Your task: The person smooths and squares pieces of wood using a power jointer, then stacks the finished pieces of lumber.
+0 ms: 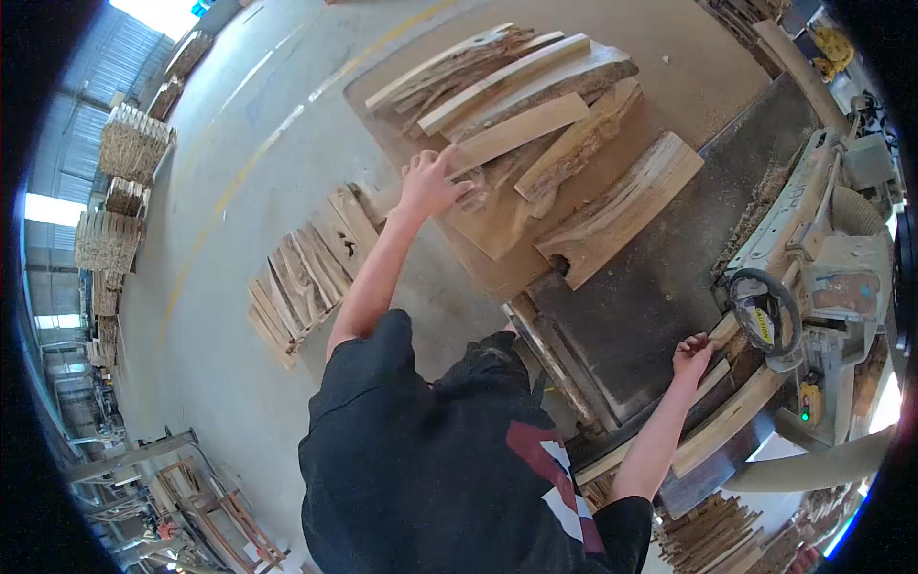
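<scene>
My left hand (pixel 430 184) has its fingers apart at the near end of a light board (pixel 524 132) on the wooden table (pixel 483 268); blur hides whether they touch. Beside that board lie a rough bark-edged piece (pixel 583 139) and a wide curved plank (pixel 626 210). My right hand (pixel 692 356), its fingers loosely bent and slightly apart, is beside a short wood piece (pixel 725 332) near the machine's black handwheel (pixel 765 311). I see nothing held in it. A long curved board (pixel 729 421) lies below that hand.
The dark machine table (pixel 660 297) lies between my arms, with a metal rail (pixel 550 359) along its near edge. Planks are stacked (pixel 311 273) at the left. The machine (pixel 832 277) and a thick hose (pixel 803 469) stand right. More offcuts (pixel 712 536) lie lower right.
</scene>
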{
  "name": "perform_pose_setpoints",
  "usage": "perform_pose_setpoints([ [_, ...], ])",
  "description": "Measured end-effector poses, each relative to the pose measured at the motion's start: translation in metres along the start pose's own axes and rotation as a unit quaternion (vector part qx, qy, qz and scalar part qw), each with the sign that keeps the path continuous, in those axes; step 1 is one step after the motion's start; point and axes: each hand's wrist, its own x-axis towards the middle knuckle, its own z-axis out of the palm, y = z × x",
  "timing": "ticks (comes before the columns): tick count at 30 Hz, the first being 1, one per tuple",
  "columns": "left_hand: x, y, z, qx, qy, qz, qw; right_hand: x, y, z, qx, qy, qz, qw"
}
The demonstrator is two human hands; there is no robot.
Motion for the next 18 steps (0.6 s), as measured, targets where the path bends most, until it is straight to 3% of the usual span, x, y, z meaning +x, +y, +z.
perform_pose_setpoints([
  [2,-0.005,-0.035,0.018,-0.036,0.018,0.122,0.992,0.003,0.025,-0.016,-0.025,-0.032,-0.038,0.998],
  [3,-0.006,-0.031,0.007,-0.041,0.019,0.143,0.989,-0.001,0.033,-0.028,-0.05,-0.054,-0.081,0.994],
  [4,-0.017,-0.017,-0.002,-0.117,-0.061,0.09,0.987,-0.024,0.046,-0.034,-0.085,-0.09,-0.093,0.988],
  [5,-0.031,-0.001,-0.006,-0.189,-0.146,0.038,0.97,-0.056,0.059,-0.033,-0.102,-0.065,-0.091,0.989],
  [6,-0.047,0.001,0.019,-0.279,-0.11,0.045,0.953,-0.087,0.074,-0.035,-0.094,-0.061,-0.063,0.992],
  [8,-0.086,0.04,0.015,-0.545,-0.157,-0.023,0.823,-0.138,0.11,-0.051,-0.16,-0.022,-0.036,0.986],
  [9,-0.109,0.078,-0.016,-0.686,-0.234,-0.104,0.681,-0.162,0.129,-0.064,-0.186,-0.033,-0.015,0.982],
  [10,-0.129,0.097,-0.017,-0.684,-0.262,-0.085,0.675,-0.201,0.135,-0.063,-0.247,-0.053,0.028,0.967],
  [12,-0.172,0.126,-0.017,-0.751,-0.398,-0.217,0.48,-0.238,0.17,-0.085,-0.283,-0.084,0.081,0.952],
  [13,-0.193,0.129,-0.004,-0.738,-0.431,-0.21,0.474,-0.269,0.175,-0.091,-0.266,-0.143,0.094,0.949],
  [15,-0.224,0.138,0.036,-0.744,-0.605,-0.194,0.207,-0.318,0.177,-0.095,-0.219,-0.234,0.132,0.938],
  [16,-0.245,0.159,0.035,-0.753,-0.58,-0.255,0.175,-0.336,0.179,-0.103,-0.19,-0.268,0.161,0.931],
  [17,-0.264,0.173,0.04,-0.738,-0.605,-0.247,0.168,-0.356,0.179,-0.109,-0.176,-0.252,0.141,0.941],
  [18,-0.279,0.185,0.048,-0.677,-0.627,-0.196,0.331,-0.376,0.18,-0.113,-0.14,-0.252,0.156,0.945],
])
